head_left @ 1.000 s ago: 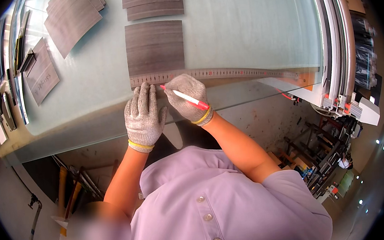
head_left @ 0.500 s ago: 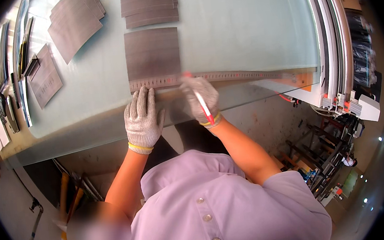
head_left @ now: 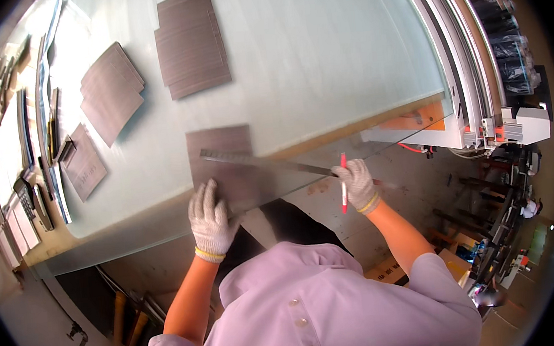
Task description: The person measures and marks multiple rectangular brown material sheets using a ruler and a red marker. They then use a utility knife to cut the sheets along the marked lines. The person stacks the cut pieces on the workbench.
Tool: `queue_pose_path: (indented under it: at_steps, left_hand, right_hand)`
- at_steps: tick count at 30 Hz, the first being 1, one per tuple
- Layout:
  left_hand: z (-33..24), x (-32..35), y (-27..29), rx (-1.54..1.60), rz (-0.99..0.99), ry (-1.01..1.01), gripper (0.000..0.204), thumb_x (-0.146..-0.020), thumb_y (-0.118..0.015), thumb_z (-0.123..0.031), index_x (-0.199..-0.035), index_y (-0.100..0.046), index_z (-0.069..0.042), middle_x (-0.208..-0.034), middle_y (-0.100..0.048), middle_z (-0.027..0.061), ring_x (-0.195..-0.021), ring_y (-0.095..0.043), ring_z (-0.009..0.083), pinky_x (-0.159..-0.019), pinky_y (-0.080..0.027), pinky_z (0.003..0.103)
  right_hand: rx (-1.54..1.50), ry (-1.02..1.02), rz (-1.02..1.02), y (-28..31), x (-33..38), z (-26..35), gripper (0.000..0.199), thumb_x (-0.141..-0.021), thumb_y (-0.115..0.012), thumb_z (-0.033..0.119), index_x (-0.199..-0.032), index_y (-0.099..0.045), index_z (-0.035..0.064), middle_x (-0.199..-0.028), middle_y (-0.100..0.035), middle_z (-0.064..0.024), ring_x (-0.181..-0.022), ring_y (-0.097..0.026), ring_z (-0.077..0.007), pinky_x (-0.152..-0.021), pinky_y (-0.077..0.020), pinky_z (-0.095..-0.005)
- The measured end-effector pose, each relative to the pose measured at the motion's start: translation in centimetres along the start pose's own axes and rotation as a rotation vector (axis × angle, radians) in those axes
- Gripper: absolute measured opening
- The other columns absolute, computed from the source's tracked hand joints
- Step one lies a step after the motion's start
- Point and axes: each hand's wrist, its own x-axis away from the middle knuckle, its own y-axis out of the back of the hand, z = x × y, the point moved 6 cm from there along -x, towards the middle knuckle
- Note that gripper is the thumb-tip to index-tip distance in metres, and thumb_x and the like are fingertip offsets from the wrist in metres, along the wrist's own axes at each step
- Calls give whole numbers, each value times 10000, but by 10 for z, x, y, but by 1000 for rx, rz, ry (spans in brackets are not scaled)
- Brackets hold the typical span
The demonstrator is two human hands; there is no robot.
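My left hand (head_left: 210, 220), in a pale knit glove with a yellow cuff, lies at the near left edge of a brown sheet (head_left: 220, 138), fingers stretched out and thumb apart. The sheet's near part is blurred and lies at the table's front edge. My right hand (head_left: 359, 184), gloved alike, is closed on one end of a metal ruler (head_left: 276, 162) and also holds a red-and-white pen (head_left: 345, 197) upright between its fingers. From that hand the ruler slants left, its far end over the sheet.
Beyond the sheet, a stack of brown sheets (head_left: 192, 45) lies on the glass-topped table (head_left: 319, 57). Farther left are a fanned stack (head_left: 112, 95) and a single marked piece (head_left: 85, 165). A calculator (head_left: 25, 197) sits at the left. A white rail machine (head_left: 480, 89) borders the right side.
The ruler has lifted off the sheet and swung round to the right with my right hand. The sheet has slid nearer to me, away from the stack. My view has shifted.
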Motion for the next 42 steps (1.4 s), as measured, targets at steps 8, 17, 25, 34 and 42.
queue_pose_path:
  at_steps: [8, 17, 25, 34, 42]
  left_hand:
    - [1, 11, 34, -123, 32, -203, 434, -779, -696, -85, -1203, -761, -147, -1057, -609, 73, -878, -575, 268, -848, -495, 428]
    - [88, -209, 50, -117, -379, 89, 381, -1015, -556, -134, -1383, -656, -131, -1428, -619, 176, -1319, -581, 371, -1109, -447, 464]
    - [141, -246, -29, -206, -12, 168, 411, -1052, -523, -205, -1457, -555, -141, -1527, -526, 156, -1409, -489, 374, -1155, -407, 503]
    - [146, -251, -19, -198, 61, 116, 455, -1033, -572, -323, -1414, -576, -73, -1517, -534, 163, -1378, -517, 380, -1132, -440, 493]
    - [137, -258, -7, -202, 100, 160, 460, -941, -700, -234, -1396, -637, -213, -1458, -604, 115, -1274, -618, 319, -1048, -517, 422]
  right_hand:
    - [4, -576, -306, 25, -85, -89, 278, -964, -617, 101, -1234, -589, 39, -1144, -561, -216, -1006, -611, -424, -862, -523, -479]
    - [319, -696, -340, 13, -170, -121, 347, -878, -742, 205, -1198, -657, 101, -1134, -640, -166, -1112, -608, -364, -953, -507, -473]
    - [-367, -91, -440, -52, -271, -1, 547, -807, -818, 399, -1217, -624, 95, -1127, -656, -140, -1160, -619, -322, -1002, -492, -495]
    - [89, 332, -293, -65, -336, 48, 276, -827, -772, 315, -998, -647, 137, -935, -652, -62, -880, -673, -259, -784, -535, -402]
    - [-230, 139, -555, -39, -348, 51, 152, -845, -751, 116, -962, -656, 92, -833, -601, -34, -704, -620, -191, -633, -537, -339]
